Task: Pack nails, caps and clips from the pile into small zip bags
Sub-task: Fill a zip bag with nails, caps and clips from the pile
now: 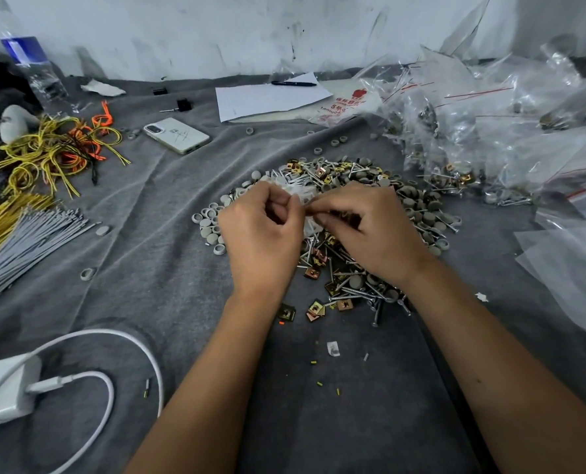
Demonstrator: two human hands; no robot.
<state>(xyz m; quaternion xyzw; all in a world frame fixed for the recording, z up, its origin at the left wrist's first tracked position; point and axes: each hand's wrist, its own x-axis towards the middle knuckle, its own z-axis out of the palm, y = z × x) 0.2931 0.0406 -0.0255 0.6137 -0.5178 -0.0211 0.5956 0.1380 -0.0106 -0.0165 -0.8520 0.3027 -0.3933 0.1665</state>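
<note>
A pile (pixel 339 268) of silver nails, grey round caps and brass-coloured square clips lies on the grey cloth in the middle. Above it both hands meet on a small clear zip bag (pixel 310 227). My left hand (pixel 260 234) pinches the bag's top edge with curled fingers. My right hand (pixel 370 227) pinches the same edge from the right. What the bag holds is hidden by my fingers.
Clear bags (pixel 489 131), some filled, are heaped at the right. Paper (pixel 267 97) with a pen and a phone (pixel 177 135) lie behind. Yellow and orange wires (pixel 52 148) and grey ties (pixel 21 248) lie left. A white charger (pixel 7 388) with cable sits front left.
</note>
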